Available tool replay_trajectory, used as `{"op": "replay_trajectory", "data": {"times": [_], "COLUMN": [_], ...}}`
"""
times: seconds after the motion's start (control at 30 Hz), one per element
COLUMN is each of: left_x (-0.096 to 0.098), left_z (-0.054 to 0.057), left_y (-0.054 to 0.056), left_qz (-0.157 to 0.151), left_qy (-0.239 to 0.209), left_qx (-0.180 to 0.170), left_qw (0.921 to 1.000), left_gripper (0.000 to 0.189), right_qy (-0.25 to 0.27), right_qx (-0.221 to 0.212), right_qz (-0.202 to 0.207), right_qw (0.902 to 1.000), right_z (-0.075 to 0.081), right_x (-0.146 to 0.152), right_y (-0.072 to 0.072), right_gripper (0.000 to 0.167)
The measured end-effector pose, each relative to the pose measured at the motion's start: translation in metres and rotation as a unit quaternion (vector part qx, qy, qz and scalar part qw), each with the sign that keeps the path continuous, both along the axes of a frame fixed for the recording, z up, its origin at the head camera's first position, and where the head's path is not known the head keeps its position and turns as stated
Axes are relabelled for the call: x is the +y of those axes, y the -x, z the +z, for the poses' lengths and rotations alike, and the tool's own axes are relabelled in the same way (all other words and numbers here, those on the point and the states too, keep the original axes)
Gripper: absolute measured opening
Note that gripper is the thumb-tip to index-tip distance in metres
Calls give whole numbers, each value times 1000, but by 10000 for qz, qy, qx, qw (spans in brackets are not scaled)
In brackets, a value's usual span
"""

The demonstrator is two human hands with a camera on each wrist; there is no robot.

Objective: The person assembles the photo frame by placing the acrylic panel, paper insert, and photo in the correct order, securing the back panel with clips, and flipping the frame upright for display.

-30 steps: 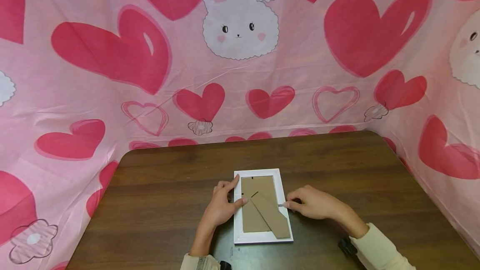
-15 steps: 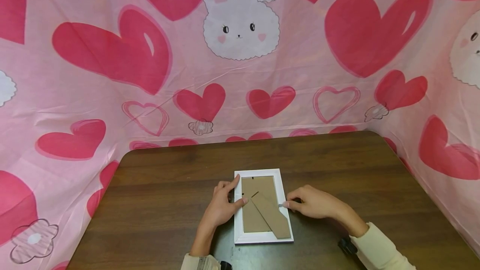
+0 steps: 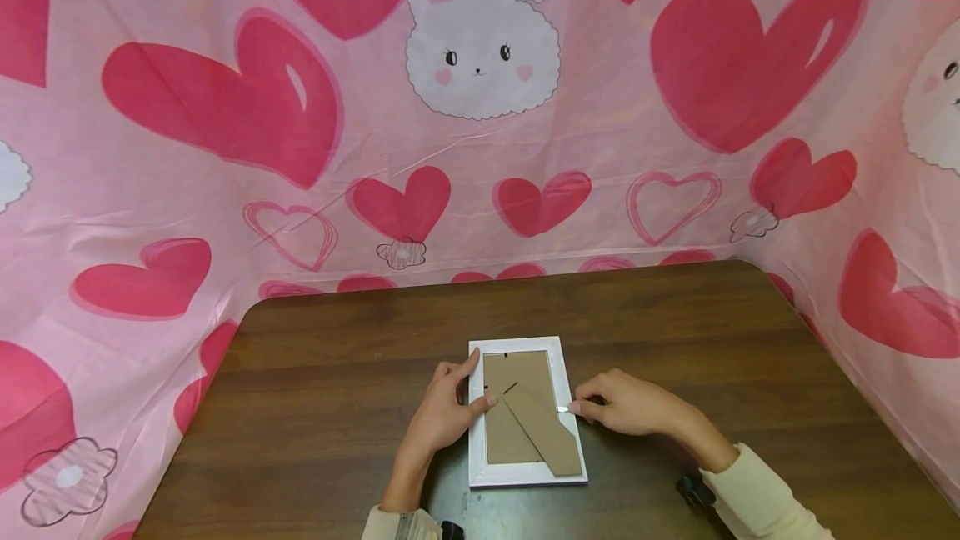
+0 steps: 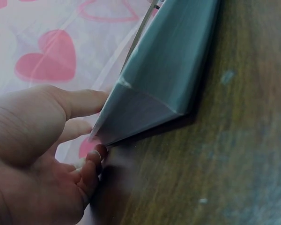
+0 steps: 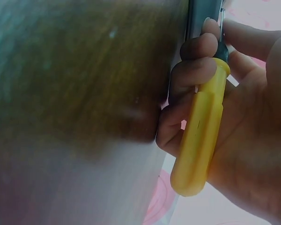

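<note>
A white picture frame (image 3: 476,440) lies face down on the table, its brown backing board (image 3: 513,365) and slanted easel stand (image 3: 543,432) showing. My left hand (image 3: 444,413) holds the frame's left side, thumb on the backing, other fingers along the outer edge. In the left wrist view, that hand (image 4: 42,136) meets the side of the frame (image 4: 140,108). My right hand (image 3: 626,404) grips a screwdriver (image 5: 199,136) with a yellow handle. Its metal tip (image 3: 564,409) reaches over the frame's right border to the backing's edge. Fingers hide most of the tool in the head view.
The dark wooden table (image 3: 360,340) extends on all sides of the frame. Behind it hangs a pink cloth (image 3: 600,132) with hearts and rabbits. Small dark tabs (image 3: 506,354) stand at the backing's edges.
The screwdriver's tip has shifted very slightly at the right edge of the backing and now shows brighter. Both hands and the frame stay nearly where they were.
</note>
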State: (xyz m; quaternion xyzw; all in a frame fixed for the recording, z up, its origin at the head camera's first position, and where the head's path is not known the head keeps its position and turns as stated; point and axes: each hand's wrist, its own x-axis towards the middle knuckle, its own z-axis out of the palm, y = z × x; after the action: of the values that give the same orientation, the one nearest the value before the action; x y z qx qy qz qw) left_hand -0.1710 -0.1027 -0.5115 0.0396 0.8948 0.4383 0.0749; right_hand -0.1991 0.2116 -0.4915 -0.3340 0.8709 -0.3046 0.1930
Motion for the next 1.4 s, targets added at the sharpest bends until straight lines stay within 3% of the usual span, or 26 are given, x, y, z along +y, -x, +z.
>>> {"op": "replay_trajectory", "data": {"times": [0.2, 0.43, 1.4], "left_x": [2, 2, 2], "left_z": [5, 9, 6], "left_y": [-2, -5, -5], "left_qz": [-131, -76, -71], "left_qy": [410, 1014, 925], "left_qx": [24, 5, 56], "left_qw": [9991, 9948, 9957], "left_gripper": [80, 79, 80], "right_qy": [44, 91, 222], "right_qx": [31, 218, 101], "right_qz": [33, 153, 82], "right_qw": [10000, 9996, 9997], "right_z": [1, 1, -3], "right_x": [0, -1, -1], "right_y": [-1, 0, -3], "right_gripper": [31, 34, 29]}}
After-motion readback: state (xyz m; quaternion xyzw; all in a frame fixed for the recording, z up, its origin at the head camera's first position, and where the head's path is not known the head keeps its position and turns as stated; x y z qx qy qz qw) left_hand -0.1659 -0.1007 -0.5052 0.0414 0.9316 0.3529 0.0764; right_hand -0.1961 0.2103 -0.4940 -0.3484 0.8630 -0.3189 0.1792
